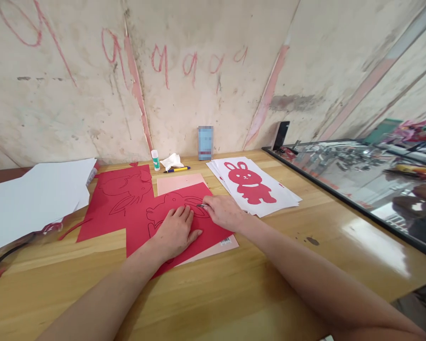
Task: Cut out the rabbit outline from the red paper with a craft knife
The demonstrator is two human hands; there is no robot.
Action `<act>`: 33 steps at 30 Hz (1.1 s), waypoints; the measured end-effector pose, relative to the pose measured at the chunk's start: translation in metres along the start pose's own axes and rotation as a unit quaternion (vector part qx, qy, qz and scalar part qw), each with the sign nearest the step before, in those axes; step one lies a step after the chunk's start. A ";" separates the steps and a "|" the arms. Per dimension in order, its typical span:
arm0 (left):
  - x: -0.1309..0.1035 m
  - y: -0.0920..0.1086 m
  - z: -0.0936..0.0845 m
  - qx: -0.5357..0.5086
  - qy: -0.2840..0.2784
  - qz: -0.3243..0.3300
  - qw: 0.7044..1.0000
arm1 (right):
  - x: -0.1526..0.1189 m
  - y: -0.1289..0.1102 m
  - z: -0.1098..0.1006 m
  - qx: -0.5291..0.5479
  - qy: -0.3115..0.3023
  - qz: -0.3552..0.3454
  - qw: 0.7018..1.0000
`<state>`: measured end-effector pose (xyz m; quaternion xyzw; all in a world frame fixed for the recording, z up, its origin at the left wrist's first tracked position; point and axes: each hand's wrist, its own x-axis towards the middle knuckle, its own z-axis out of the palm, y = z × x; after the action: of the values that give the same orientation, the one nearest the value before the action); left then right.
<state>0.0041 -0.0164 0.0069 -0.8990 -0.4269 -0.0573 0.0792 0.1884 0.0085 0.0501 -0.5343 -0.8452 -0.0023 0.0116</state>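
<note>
A red paper sheet [138,232] with a rabbit outline in dark lines lies in front of me, on top of a pale pink sheet [179,181]. My left hand [176,231] rests flat on the red sheet, thumb spread to the right. Closed around a slim craft knife [200,205] is my right hand [223,211]; the pale metallic tip meets the drawn ear lines, while the handle is hidden in the fingers. Left of it lies a second red sheet [102,208] with rabbit outlines, partly cut.
Behind the sheets are a glue stick [155,161], crumpled tissue [172,161] and a blue-yellow pen [177,169]. A phone-like block [205,143] leans on the wall. White papers with a red rabbit cutout [250,184] lie right; more white sheets [39,194] left. A black-edged glass panel [362,199] borders the right.
</note>
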 end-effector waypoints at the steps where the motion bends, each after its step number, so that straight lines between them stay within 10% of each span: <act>1: 0.000 0.000 0.000 0.001 0.001 0.001 1.000 | 0.001 -0.002 -0.003 -0.008 -0.003 0.003 1.000; 12: -0.002 0.003 0.000 0.007 0.014 -0.007 1.000 | 0.048 -0.009 -0.016 -0.011 -0.029 -0.027 0.999; 33: 0.000 0.010 -0.002 0.020 -0.005 -0.027 0.999 | 0.051 -0.004 0.003 -0.020 -0.009 -0.100 0.995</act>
<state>0.0115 -0.0225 0.0077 -0.8857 -0.4524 -0.0464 0.0931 0.1626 0.0524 0.0479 -0.4476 -0.8940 -0.0159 -0.0073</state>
